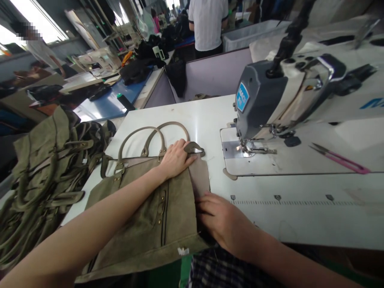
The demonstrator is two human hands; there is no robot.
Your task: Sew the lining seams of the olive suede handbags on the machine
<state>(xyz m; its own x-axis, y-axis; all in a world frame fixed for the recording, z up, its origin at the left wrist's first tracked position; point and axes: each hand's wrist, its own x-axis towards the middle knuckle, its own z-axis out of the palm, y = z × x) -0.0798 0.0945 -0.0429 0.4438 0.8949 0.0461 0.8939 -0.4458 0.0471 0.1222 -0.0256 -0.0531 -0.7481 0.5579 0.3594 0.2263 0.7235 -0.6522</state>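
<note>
An olive-green handbag (180,208) lies on the white sewing table, its two rolled handles (163,140) pointing away from me. My left hand (175,160) grips the upper edge near the right corner, thumb to the right. Beside that thumb a short strap end (195,149) curls up. At the bag's right side, my right hand (222,222) has its fingers curled at the open edge, partly hidden by the fabric. A beige lining panel (200,176) shows between the two hands.
A sewing machine (261,100) stands at the right, its needle area level with the bag's top. Pink-handled thread snips (342,158) lie on its bed. More olive bags (42,176) are heaped at the left. A person in a white shirt (208,24) stands further back.
</note>
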